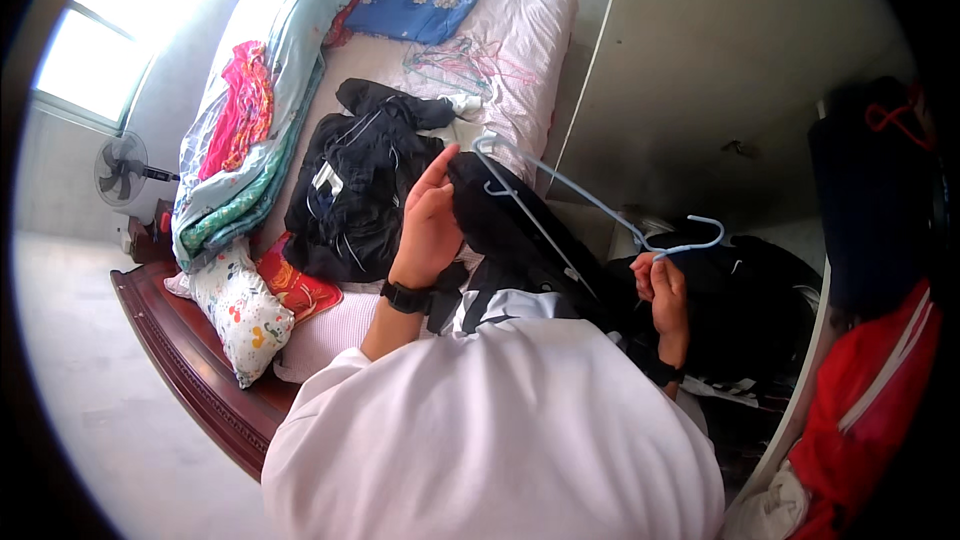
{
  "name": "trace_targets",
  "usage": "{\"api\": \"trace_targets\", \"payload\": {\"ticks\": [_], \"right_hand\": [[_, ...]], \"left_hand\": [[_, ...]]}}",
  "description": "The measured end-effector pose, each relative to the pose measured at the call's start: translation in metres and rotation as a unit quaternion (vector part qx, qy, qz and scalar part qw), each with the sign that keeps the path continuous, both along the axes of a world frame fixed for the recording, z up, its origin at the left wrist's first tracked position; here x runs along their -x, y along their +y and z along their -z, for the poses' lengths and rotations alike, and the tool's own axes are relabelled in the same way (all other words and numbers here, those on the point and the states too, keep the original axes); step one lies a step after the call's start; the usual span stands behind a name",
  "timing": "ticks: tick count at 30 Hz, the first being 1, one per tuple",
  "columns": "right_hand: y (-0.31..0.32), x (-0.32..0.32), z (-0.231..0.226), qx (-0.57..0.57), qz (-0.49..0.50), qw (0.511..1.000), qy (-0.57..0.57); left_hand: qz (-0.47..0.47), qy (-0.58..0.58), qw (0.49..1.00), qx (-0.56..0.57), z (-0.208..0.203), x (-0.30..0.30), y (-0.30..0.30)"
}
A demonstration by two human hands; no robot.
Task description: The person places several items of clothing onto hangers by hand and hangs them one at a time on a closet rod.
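Observation:
My right hand point(662, 292) pinches a light blue clothes hanger point(575, 188) at the base of its hook. The hanger slants up and left, its far end beyond my left hand's fingertips. My left hand point(432, 225) is raised at the edge of a black garment point(505, 215), its index finger pointing up and its other fingers curled in against the cloth, partly hidden. That garment hangs down beside the hanger; whether it is threaded on the hanger I cannot make out. Just left of my left hand, a heap of black clothes point(350, 185) with white trim lies on the bed.
The bed point(535, 15) holds several loose hangers point(460, 62), a blue floral pillow point(418, 2), a folded quilt point(285, 15) and a patterned pillow point(238, 310). A wooden headboard point(190, 370) and fan point(122, 170) are left. On the right, an open wardrobe holds red clothing point(865, 420).

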State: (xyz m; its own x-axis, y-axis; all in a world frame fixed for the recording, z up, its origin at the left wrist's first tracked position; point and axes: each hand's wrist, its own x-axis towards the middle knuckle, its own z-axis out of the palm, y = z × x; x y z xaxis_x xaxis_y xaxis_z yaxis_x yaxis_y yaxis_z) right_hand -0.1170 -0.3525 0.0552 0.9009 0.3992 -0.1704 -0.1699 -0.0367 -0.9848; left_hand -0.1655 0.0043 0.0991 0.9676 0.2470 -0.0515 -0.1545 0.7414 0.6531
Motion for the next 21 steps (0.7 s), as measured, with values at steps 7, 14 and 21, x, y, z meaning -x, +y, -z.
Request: {"api": "trace_targets", "payload": {"ticks": [7, 14, 21], "right_hand": [[-0.012, 0.002, 0.004, 0.059, 0.011, 0.992, -0.115], [-0.018, 0.009, 0.007, 0.064, 0.03, 0.985, -0.156], [-0.02, 0.015, 0.014, 0.041, 0.04, 0.984, -0.169]], "left_hand": [[0.046, -0.029, 0.997, -0.06, -0.019, -0.006, 0.008], [0.057, -0.034, 0.989, -0.128, -0.013, -0.015, -0.001], [0.019, -0.03, 0.986, -0.166, -0.008, -0.016, -0.004]]}}
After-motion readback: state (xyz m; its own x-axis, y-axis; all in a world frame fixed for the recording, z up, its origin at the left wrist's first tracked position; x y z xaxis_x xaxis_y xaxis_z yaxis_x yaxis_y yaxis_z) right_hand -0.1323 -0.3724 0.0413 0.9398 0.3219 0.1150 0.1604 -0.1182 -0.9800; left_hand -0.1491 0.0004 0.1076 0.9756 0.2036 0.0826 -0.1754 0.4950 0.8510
